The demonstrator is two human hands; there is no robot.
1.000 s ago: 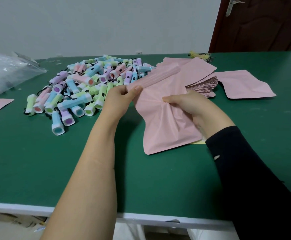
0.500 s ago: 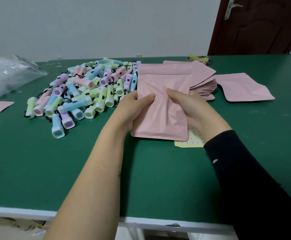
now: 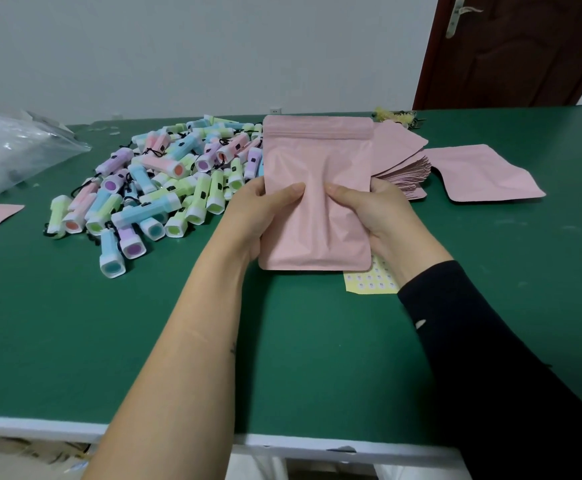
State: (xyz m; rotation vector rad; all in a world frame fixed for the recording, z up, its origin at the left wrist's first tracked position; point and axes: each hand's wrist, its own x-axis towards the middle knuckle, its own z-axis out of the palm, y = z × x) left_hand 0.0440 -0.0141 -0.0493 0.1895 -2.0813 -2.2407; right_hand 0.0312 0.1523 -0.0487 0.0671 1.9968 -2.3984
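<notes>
While it is held upright over the middle of the green desk (image 3: pixel 282 358), the pink zip pouch (image 3: pixel 317 202) is grasped at both side edges. The left hand (image 3: pixel 253 216) grips the left edge and the right hand (image 3: pixel 383 213) grips the right edge, with both thumbs pressed on the near face. The zip strip is at the top. A pile of pastel mini flashlights (image 3: pixel 165 181) lies to the left. A stack of pink pouches (image 3: pixel 404 168) lies far right of the pouch, and a yellow sticker sheet (image 3: pixel 369 282) lies under its near right corner.
</notes>
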